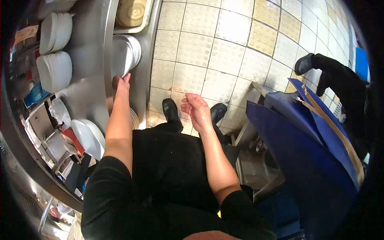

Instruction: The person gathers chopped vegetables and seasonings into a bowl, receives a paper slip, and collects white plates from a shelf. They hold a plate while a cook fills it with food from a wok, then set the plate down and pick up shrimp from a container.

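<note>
My left hand point(123, 83) reaches onto a steel shelf at the left and pinches the near edge of a white plate point(122, 56). That plate is tilted at the front of a stack of white plates point(136, 51), and part of my hand is hidden in the shade under the shelf above. Over the tiled floor, in front of my body, hangs my right hand point(196, 110). Its fingers are loosely bent and apart, with nothing in them.
Two stacks of white dishes point(56, 72) and white bowls point(89, 138) stand on the upper steel counter. Above the plates on the lower shelf is a tray point(145, 24). To my right are large blue panels point(296, 128), with another person's dark-clothed leg point(336, 66) beyond them.
</note>
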